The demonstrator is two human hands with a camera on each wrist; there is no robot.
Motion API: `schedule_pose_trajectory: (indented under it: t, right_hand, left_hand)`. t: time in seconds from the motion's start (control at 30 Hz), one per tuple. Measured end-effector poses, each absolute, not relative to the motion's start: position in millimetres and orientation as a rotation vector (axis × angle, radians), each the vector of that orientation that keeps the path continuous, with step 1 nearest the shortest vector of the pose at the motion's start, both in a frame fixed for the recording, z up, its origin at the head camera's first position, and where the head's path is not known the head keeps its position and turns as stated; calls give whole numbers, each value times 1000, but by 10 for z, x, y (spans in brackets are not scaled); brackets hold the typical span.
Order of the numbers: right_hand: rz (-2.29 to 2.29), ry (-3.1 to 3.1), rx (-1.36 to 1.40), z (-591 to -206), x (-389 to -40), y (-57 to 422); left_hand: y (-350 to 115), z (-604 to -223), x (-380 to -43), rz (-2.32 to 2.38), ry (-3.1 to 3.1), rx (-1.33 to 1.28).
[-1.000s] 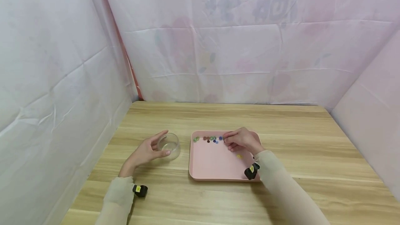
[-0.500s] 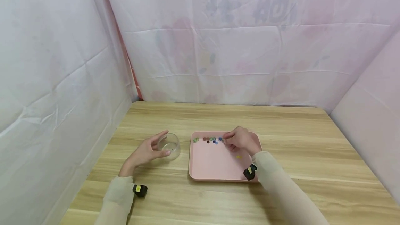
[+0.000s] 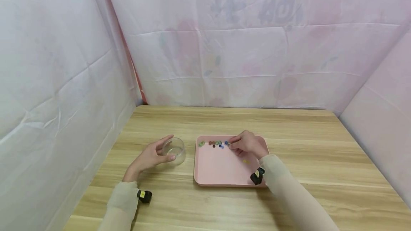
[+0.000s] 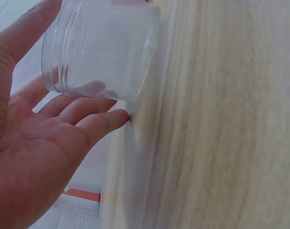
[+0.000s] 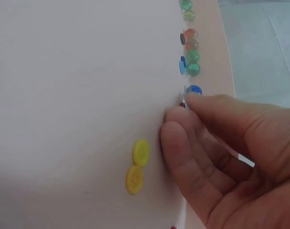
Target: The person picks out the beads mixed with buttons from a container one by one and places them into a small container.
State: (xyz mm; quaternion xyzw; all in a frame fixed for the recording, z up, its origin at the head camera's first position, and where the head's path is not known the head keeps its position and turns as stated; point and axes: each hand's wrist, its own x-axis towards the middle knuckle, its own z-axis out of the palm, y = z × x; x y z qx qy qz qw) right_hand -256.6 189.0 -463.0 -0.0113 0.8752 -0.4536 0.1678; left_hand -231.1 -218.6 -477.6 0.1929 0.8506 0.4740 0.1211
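Observation:
On the left, my left hand (image 3: 154,157) grips a clear, round plastic jar (image 4: 104,47) standing on the table, thumb on one side and fingers on the other. My right hand (image 3: 247,143) reaches into the far right part of a pink tray (image 3: 221,184), fingers curled. Its fingertips pinch at a small dark button (image 5: 182,105), mostly hidden, close to a blue marble (image 5: 194,89). Along the tray's far side run more glass marbles, among them a green marble (image 5: 193,56), with a light blue button (image 5: 182,67) beside them. A yellow button (image 5: 140,152) and an orange-yellow button (image 5: 134,180) lie nearer the wrist.
The tray lies on a wood-grain table (image 3: 192,206), to the right of the jar. Pale cloth sheets (image 3: 237,52) hang behind the table and at both sides. A black wrist camera (image 3: 257,176) on the right arm overlaps the tray's near right corner.
The right hand has shifted very slightly left at the tray's far side, fingertips still among the small pieces. The left hand and the jar stay where they were.

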Motion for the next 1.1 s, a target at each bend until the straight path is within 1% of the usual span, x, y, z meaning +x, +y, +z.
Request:
schedule_pose_trajectory:
  t: [0.27, 0.47, 0.77, 1.1]
  right_hand:
    - [-1431, 2381, -33, -4612, -2582, 1921]
    - [-1606, 2224, -76, -4493, -2620, 1830]
    - [-1676, 2083, -184, -4259, -2625, 1459]
    - [-1675, 2026, -309, -4184, -2662, 979]
  left_hand:
    - [-2208, -4757, -2302, 1399, 2469, 585]
    - [-2231, -4740, -2293, 1361, 2498, 601]
    - [-2213, -4723, -2303, 1326, 2511, 624]
    - [-2183, -4717, -2301, 1339, 2476, 610]
